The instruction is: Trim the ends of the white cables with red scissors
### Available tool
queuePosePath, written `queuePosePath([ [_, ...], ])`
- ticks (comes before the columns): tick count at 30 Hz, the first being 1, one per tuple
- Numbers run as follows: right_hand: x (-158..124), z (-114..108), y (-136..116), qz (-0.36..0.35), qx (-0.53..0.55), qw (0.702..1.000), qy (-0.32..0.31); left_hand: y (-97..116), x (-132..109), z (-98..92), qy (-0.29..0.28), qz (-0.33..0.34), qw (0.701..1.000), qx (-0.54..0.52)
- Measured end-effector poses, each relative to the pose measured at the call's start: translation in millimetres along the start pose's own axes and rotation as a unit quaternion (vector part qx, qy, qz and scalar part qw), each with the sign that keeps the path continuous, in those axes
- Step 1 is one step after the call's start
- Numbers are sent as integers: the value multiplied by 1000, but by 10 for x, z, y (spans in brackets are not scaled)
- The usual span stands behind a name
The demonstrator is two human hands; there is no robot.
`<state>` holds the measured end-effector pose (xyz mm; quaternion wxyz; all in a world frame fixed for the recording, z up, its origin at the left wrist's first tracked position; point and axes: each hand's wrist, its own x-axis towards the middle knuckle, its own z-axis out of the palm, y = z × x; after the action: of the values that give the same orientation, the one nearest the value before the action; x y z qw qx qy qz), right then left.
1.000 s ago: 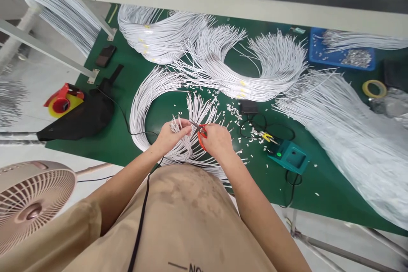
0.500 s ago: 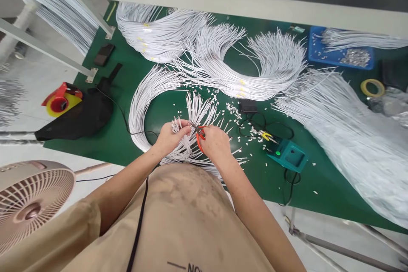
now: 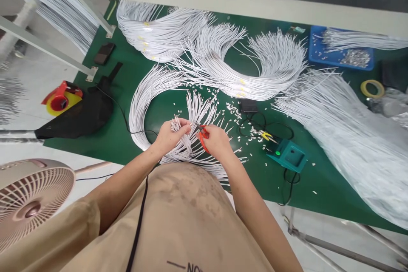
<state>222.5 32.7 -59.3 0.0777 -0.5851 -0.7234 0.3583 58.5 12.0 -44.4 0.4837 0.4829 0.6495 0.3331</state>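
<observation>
My left hand (image 3: 172,135) is closed around a small bunch of white wires (image 3: 188,146), whose ends stick up by the thumb. In my right hand (image 3: 217,141) are cutters with red handles (image 3: 204,139); their dark jaws point left, close to the left fingertips. Whether the jaws touch a wire is too small to tell. Loose white wire ends (image 3: 199,108) fan out just beyond both hands. A curved bundle of white wires (image 3: 137,112) lies on the green table to the left.
Thick white wire bundles (image 3: 251,87) lie across the back. Tiny white scraps (image 3: 234,110) are scattered mid-table. Right are yellow-handled pliers (image 3: 266,136), a teal device (image 3: 290,156), a blue tray (image 3: 338,57) and plastic-wrapped wires (image 3: 360,148). A tape dispenser (image 3: 62,98) stands left.
The cutters have turned slightly in my right hand, their red handles now spread wider and the jaws a little farther from the left fingertips. My left hand has barely moved.
</observation>
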Motion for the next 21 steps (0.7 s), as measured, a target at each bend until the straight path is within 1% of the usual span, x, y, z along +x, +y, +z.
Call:
queuePosePath([
  [2,35,13,9,25,135,990,26,-6,1,9,5,3,1000,14],
  [3,52,21,0,30,208,977,41,-11,0,17,9,1,1000,16],
  [5,80,36,-39,28,333,941,59,-20,-4,40,17,-9,1000,15],
  [7,97,43,-93,39,404,912,63,-26,-9,62,22,-15,1000,16],
  [11,94,34,-184,88,453,884,71,-17,-17,79,30,-12,999,23],
  [16,79,32,-223,120,499,856,68,1,-26,83,38,-12,999,17],
  [18,80,50,-227,130,519,842,64,2,-26,93,44,-9,999,-23],
  [19,82,63,-229,134,538,830,57,2,-25,99,42,-10,998,-55],
  [21,89,100,-233,139,593,793,30,6,-24,109,19,-12,992,-128],
])
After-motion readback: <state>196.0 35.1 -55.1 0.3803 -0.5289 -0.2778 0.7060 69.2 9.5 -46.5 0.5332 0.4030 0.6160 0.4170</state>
